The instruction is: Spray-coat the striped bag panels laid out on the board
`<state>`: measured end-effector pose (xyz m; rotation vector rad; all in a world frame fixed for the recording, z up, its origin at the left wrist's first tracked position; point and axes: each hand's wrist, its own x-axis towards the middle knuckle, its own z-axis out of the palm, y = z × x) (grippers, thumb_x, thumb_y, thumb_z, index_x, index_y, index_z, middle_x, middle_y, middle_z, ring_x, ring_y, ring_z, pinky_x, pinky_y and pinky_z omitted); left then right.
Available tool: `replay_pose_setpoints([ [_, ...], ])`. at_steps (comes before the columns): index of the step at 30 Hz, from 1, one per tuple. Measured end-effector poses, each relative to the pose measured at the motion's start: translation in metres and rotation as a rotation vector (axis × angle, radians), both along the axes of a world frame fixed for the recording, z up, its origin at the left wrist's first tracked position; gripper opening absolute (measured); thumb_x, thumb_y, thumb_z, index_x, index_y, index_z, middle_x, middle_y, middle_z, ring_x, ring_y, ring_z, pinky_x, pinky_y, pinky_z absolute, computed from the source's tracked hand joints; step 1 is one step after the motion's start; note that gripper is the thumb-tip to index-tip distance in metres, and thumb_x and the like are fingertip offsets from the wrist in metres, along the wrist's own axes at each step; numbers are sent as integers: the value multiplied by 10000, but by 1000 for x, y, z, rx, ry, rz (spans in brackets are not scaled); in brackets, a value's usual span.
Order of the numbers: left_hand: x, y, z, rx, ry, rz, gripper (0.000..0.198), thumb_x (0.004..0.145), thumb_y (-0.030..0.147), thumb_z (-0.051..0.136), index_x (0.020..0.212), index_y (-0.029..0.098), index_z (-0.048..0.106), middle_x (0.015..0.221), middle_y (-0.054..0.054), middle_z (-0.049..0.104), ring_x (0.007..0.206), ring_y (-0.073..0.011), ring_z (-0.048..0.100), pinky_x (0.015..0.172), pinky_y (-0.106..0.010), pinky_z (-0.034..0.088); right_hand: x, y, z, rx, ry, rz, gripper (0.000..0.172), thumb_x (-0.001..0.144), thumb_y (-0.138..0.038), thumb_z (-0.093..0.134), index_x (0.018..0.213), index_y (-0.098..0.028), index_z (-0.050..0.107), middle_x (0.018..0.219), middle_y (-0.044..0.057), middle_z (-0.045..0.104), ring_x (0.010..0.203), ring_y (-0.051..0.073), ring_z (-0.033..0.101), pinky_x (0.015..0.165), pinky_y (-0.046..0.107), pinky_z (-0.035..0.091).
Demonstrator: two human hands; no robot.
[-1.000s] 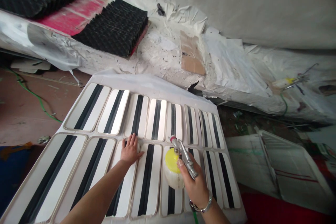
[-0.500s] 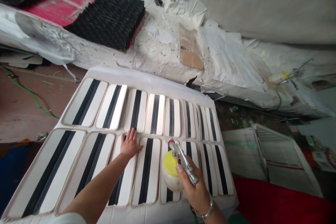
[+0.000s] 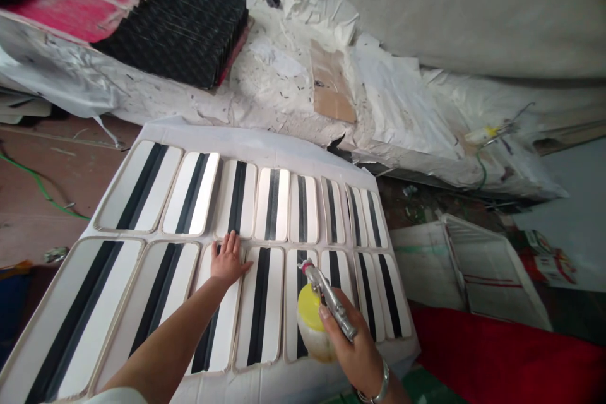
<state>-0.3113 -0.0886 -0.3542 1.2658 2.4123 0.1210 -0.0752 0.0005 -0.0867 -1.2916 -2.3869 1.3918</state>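
Note:
Two rows of white panels with rounded corners, each bearing a black lengthwise stripe, lie on a white-covered table (image 3: 265,139). My left hand (image 3: 228,260) rests with spread fingers on the top end of a front-row panel (image 3: 226,338). Its fingertips reach the lower edge of a back-row panel (image 3: 249,202). In my right hand (image 3: 353,338) is a metal spray gun (image 3: 330,298) with a yellow-lidded, whitish cup (image 3: 316,334). The gun is held above the front row, its nozzle over a striped panel (image 3: 291,328). My fingers are wrapped round its handle.
Behind the table runs a bench with crumpled white covering (image 3: 279,88). On it lie a stack of black textured sheets (image 3: 180,31), a piece of brown cardboard (image 3: 331,82) and another spray gun (image 3: 497,131). Red cloth (image 3: 492,353) and a white-framed crate (image 3: 492,271) are at right.
The whole scene has shifted slightly left in view. My right hand has tilted the spray gun a little, its nozzle now slightly lower. My left hand stays on the same panel.

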Motion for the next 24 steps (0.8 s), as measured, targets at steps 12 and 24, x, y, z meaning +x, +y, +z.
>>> replay_pose_setpoints([
  [12,1,1,0,7,13,9,841,760,502,557,1446,75,325,1539,-152,180,1422,-320,164,1139,-561,60,-7,20,-7,99,179,-122,275,940,-306,460,1170,-176,536,1018,73,616,900,143,607,774,215,502],
  [24,0,1,5,-32,17,5,849,759,536,539,1450,93,324,1546,-148,161,1428,-317,136,1140,-554,64,25,0,-9,52,48,-91,270,937,-305,458,1161,-178,541,996,66,626,904,150,606,795,230,479],
])
